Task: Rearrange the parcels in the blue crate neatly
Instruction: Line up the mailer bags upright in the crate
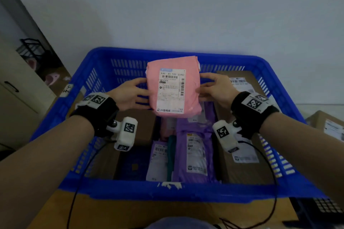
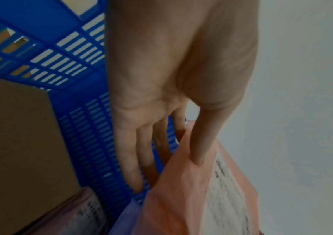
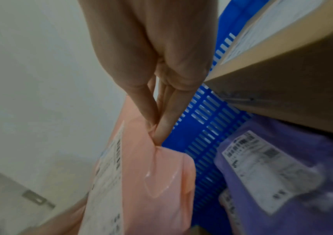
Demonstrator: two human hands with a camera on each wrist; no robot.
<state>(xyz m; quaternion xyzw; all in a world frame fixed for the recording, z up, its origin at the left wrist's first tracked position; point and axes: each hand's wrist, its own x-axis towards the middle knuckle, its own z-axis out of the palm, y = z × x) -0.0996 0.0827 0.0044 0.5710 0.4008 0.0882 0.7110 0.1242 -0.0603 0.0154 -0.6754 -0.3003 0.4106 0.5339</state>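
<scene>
Both hands, left hand [image 1: 128,93] and right hand [image 1: 217,87], pinch the pink parcel [image 1: 174,87] in their fingers above the blue crate [image 1: 167,190]; next, probably lower it into the 12 o'clock gap.

We read "635 65 193 [LXS]" atop the white shipping label [image 1: 172,91] on the pink plastic mailer parcel [image 1: 191,87], w/ barcodes below and a 抖音商城 logo at its bottom edge. Labels on the purple plastic mailers [image 1: 193,156] and brown cardboard boxes [image 1: 243,169]: print too blurred to read.
</scene>
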